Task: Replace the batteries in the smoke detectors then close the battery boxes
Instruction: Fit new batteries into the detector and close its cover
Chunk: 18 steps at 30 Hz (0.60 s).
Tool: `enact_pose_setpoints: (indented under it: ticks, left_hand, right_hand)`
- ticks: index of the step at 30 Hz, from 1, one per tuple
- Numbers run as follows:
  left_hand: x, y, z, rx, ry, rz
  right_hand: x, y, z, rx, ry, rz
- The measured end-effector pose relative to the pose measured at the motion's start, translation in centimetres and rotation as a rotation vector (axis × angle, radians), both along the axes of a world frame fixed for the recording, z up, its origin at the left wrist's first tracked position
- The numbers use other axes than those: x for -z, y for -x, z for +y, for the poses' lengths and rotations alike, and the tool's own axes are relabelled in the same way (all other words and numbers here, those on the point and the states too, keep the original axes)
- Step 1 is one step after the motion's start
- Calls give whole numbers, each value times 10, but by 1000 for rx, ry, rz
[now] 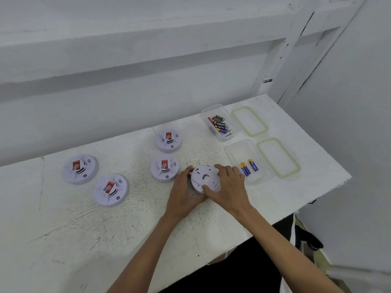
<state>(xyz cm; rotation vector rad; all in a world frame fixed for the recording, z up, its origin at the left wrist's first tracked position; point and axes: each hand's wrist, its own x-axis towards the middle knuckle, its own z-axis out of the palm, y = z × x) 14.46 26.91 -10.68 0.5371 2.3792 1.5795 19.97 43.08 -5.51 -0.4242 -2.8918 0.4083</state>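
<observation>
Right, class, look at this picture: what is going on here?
A person grips one smoke detector with left hand and right hand, its back turned up, at the white table. Four other detectors lie face up to the left. One clear box holds a few blue batteries, a second box many mixed batteries.

White detectors (80, 169) w/ red labels (76, 164); near batteries (248, 167) blue-yellow, far ones (220, 124) mostly black — lid seals (240, 124) pale green.

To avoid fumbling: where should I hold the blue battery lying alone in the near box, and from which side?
Probably pinch the battery at mid-barrel, across its long sides, coming from straight above. It lies flat, and the box is open on top while its walls block the sides.
</observation>
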Motion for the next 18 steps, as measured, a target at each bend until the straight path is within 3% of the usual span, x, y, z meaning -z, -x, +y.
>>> enact_pose_setpoints:
  ticks: [6, 10, 13, 18]
  left_hand:
    - [-6, 0, 2, -9, -30, -47]
    - [-10, 1, 2, -56, -86, -90]
    - [-13, -1, -3, -55, -109, -32]
    - [-17, -3, -4, 9, -78, 51]
  right_hand:
    - [-9, -10, 10, -241, 290, 37]
    - [-3, -15, 23, -387, 290, 43]
    - [3, -15, 28, -330, 351, 106]
    - [-9, -8, 20, -70, 672, 138]
